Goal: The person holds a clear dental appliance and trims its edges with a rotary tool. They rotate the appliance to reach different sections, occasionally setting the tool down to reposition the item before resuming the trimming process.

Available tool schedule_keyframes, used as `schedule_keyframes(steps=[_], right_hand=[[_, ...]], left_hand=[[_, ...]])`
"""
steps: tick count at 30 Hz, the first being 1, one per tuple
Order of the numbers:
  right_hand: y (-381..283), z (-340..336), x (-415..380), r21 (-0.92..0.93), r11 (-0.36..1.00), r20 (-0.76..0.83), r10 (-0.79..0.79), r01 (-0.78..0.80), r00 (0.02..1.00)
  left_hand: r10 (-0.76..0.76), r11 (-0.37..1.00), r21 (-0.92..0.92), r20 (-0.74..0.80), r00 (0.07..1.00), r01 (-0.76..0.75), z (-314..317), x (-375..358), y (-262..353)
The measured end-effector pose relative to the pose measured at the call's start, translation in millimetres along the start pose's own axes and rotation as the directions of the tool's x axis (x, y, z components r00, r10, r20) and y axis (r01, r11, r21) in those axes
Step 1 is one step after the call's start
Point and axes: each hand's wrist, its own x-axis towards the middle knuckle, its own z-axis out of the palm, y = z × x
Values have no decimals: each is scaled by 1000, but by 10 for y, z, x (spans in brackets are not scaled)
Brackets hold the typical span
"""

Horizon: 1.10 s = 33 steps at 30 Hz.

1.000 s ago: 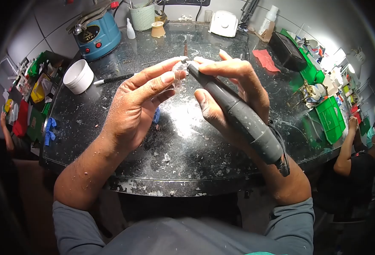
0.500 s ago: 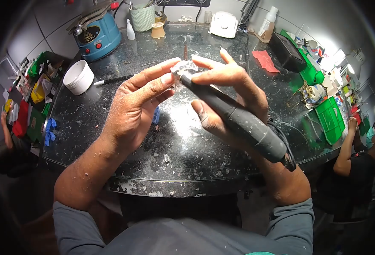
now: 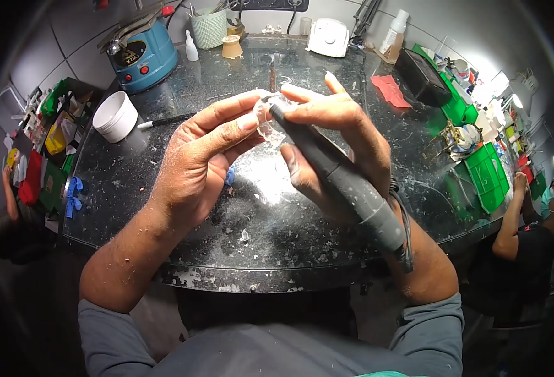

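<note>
A small clear, whitish piece (image 3: 266, 119) is pinched between the thumb and fingers of my left hand (image 3: 205, 147), above the middle of the black table. My right hand (image 3: 346, 138) is wrapped round a dark handpiece (image 3: 346, 182), which slants from upper left to lower right. The front end of the handpiece meets the clear piece; its tip is hidden there. A cord hangs from its rear end near my right forearm.
The black table (image 3: 227, 251) carries white flecks. Left are a white cup (image 3: 115, 117), a black pen (image 3: 164, 120) and a blue machine (image 3: 142, 56). Right are red paper (image 3: 390, 91), a black box (image 3: 423, 78) and a green tray (image 3: 485, 179). People sit at both far sides.
The handpiece's rear end has swung left and down, so it stands steeper. The clear piece has turned and shows more of its surface below the handpiece's front end.
</note>
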Motion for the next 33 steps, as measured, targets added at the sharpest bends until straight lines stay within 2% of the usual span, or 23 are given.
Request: schedule_keyframes(steps=[1,6,9,11,12,17,19,23,25,30,33], right_hand=[[1,12,-2,-13,1000,-32,26,-27,999],[-25,-10,10,-26,1000,16,-3,4,1000],[-24,8,15,-5,1000,-34,14,-14,999],[-46,-32,36,-55,998,27,-31,32,999],[-15,7,8,-28,1000,-28,8,-9,1000],[-28,-29,6,-60,998,6,-8,8,1000],[-28,-5,0,-57,997,-48,45,-47,998],[-35,-32,2,-12,1000,-5,18,-18,1000],[-40,-4,-9,-17,998,-58,63,-64,996],[-20,-24,-5,-23,1000,-24,20,-21,1000],[8,-9,-9,-9,1000,-77,29,-30,997]], left_hand=[[-4,1000,-8,-7,1000,4,3,-1,3],[-3,1000,-9,10,1000,3,-7,-5,4],[-4,1000,2,12,1000,4,-8,-4,4],[-3,1000,-4,3,1000,3,-5,-3,0],[-2,1000,-4,9,1000,2,-5,-5,-1],[-3,1000,-18,0,1000,3,-9,-3,-5],[1,1000,-28,-2,1000,-1,18,-5,6],[-6,1000,-19,6,1000,6,6,-1,5],[5,999,-38,4,1000,-4,52,-6,18],[11,1000,-29,-11,1000,-11,34,-3,-9],[24,1000,-10,-16,1000,-24,36,-3,-18]])
